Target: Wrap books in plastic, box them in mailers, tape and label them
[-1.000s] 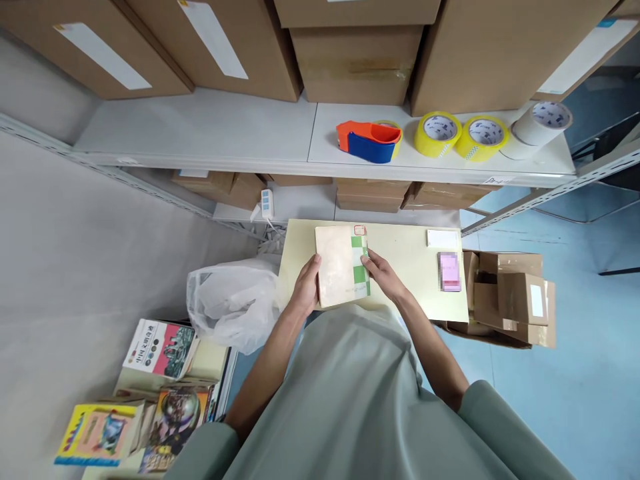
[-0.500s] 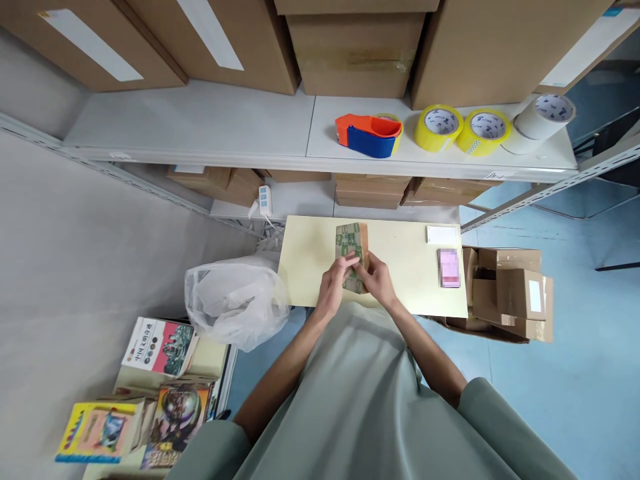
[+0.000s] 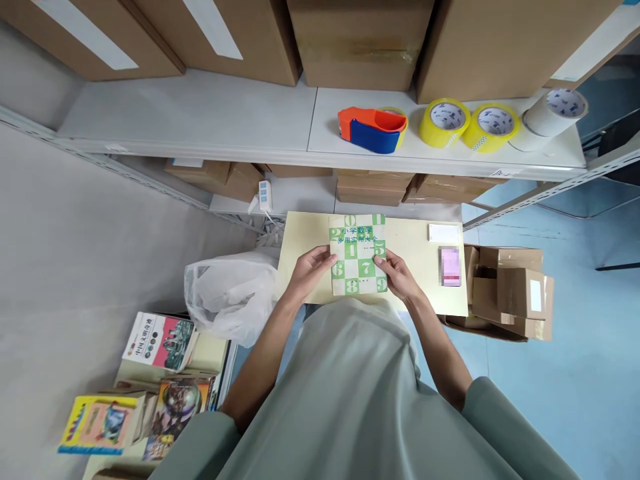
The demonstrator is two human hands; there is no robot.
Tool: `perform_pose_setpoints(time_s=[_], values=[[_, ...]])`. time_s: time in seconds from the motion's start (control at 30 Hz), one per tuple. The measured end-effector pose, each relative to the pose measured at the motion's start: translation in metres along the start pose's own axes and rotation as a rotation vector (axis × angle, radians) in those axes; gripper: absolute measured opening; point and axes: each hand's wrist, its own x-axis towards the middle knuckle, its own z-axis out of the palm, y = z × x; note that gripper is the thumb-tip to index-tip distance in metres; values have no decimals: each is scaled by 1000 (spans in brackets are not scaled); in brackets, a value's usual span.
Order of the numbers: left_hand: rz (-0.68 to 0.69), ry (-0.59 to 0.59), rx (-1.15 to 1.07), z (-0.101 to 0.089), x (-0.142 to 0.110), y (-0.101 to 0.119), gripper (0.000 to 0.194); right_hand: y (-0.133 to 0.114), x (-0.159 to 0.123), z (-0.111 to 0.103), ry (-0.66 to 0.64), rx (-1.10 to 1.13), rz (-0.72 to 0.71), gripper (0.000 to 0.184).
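Observation:
A green-and-white checkered book with large numerals and blue Chinese characters is held over the pale yellow table, its cover facing me. My left hand grips the left edge, thumb on the cover and fingers behind. On the opposite edge, my right hand holds it the same way. The fingers behind the book are partly hidden. To the right on the table lie a pink blurred item and a small white box.
A white plastic bag hangs left of the table. Stacked books stand at lower left. Cardboard boxes sit on the right. The shelf ahead carries an orange-blue tape dispenser, yellow tape rolls and large cartons.
The book has turned from nearly edge-on to show its whole front cover. My hands have moved apart, from close together at its spine to its two side edges.

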Motion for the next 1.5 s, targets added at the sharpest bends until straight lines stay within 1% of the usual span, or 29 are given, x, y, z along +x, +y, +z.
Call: perform_pose_setpoints(time_s=[0.07,0.13,0.23,0.33,0.4,0.43,0.47,0.53,0.63,0.73,0.77,0.83,0.9,0.93,0.97,1.0,1.07,1.13,1.17,1.23,1.3,1.37,1.43,1.5], values=[[10,5,5,0,-1,0,60,-2,2,-2,-20,-62,-33,59],[30,12,14,-3,-1,0,60,-5,4,-6,-19,-177,-88,55],[86,-2,64,-11,-3,4,58,-11,6,-12,45,-424,-214,45],[180,-10,177,-15,-9,12,50,-17,6,-15,119,-634,-375,31],[267,5,244,-12,-15,18,43,-21,4,-13,147,-706,-494,25],[306,12,258,-9,-18,21,41,-23,4,-12,159,-729,-547,25],[336,17,257,-6,-21,23,40,-25,3,-10,169,-750,-586,27],[362,30,229,1,-24,24,39,-29,2,-9,177,-787,-620,31],[376,48,238,5,-24,22,36,-33,3,-12,160,-810,-610,35],[421,69,303,2,-19,17,35,-30,6,-18,114,-775,-571,38],[415,77,309,0,-17,15,35,-28,7,-19,112,-749,-543,38],[355,91,280,-2,-15,12,44,-23,8,-20,130,-669,-458,45],[267,104,223,-3,-13,10,59,-18,8,-18,157,-569,-363,60],[231,111,207,-4,-12,10,66,-16,8,-17,156,-524,-325,64],[203,117,207,-5,-12,9,68,-15,8,-15,142,-490,-296,62],[180,116,218,-6,-11,8,66,-14,8,-14,123,-466,-276,55],[134,87,239,-11,-10,6,62,-12,8,-13,80,-429,-253,45],[74,17,207,-17,-10,4,61,-10,10,-16,34,-391,-233,44],[42,-23,176,-21,-10,3,60,-9,11,-19,14,-369,-221,45],[-2,-91,127,-26,-10,3,60,-6,15,-25,-10,-328,-191,54],[-6,-123,116,-28,-10,6,62,-5,19,-29,3,-299,-157,60],[0,-129,129,-25,-10,10,58,-4,22,-28,44,-284,-119,59],[-18,-129,166,-20,-9,17,50,-5,24,-23,100,-276,-69,57],[-54,-109,226,-15,-7,24,51,-7,23,-16,122,-280,-7,57]])
